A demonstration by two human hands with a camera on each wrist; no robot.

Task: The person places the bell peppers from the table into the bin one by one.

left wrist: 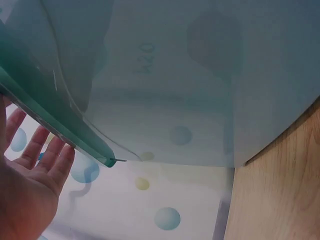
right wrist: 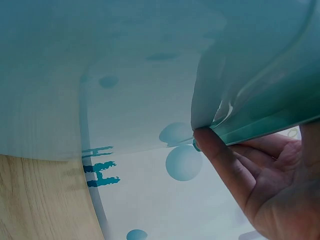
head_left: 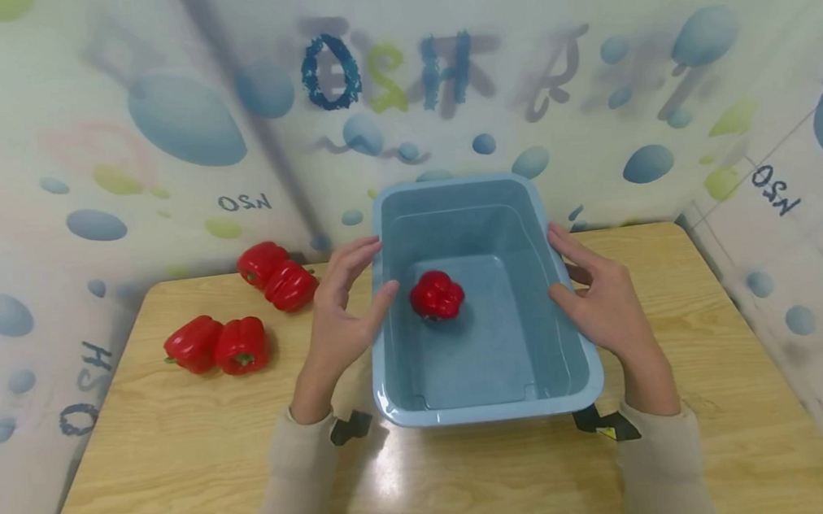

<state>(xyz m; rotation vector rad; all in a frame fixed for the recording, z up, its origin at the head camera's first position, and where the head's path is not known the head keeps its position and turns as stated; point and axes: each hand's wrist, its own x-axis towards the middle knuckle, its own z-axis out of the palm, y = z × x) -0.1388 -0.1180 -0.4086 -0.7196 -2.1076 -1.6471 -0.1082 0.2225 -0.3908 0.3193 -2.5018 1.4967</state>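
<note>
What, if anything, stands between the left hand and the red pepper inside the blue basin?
The blue basin itself: its left wall stands between the left hand and the red pepper. The basin's top is open, so nothing visible covers the pepper from above.

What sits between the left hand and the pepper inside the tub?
In the head view, the left rim and side wall of the tub lie between the left hand and that pepper.
</note>
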